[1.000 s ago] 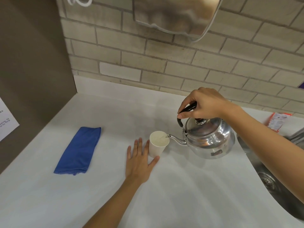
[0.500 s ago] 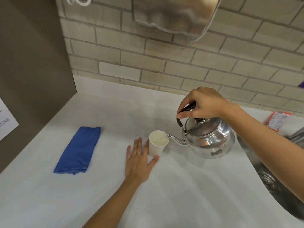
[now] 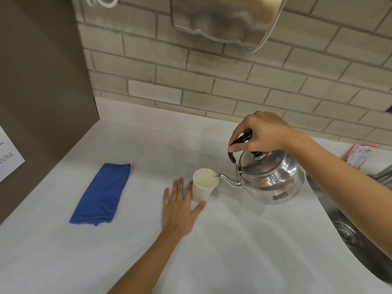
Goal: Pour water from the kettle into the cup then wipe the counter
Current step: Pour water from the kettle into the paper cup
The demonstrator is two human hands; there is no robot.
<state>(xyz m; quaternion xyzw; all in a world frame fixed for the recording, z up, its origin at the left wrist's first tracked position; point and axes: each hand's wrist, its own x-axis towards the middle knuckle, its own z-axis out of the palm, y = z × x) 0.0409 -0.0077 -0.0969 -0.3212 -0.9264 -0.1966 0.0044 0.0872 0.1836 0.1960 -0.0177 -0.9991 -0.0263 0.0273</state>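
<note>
A shiny metal kettle [image 3: 273,179] hangs tilted over the white counter [image 3: 233,240], its spout tip at the rim of a white paper cup [image 3: 202,189]. A thin stream of water runs from the spout into the cup. My right hand [image 3: 263,132] is shut on the kettle's black handle from above. My left hand [image 3: 180,206] lies flat on the counter, fingers spread, with thumb and forefinger against the cup's base. A folded blue cloth [image 3: 101,194] lies on the counter to the left, apart from both hands.
A steel sink [image 3: 350,234] opens at the right edge of the counter. An orange packet [image 3: 358,155] lies at the back right. A brick wall with a metal dispenser [image 3: 224,18] stands behind, and a brown side panel [image 3: 42,81] closes the left.
</note>
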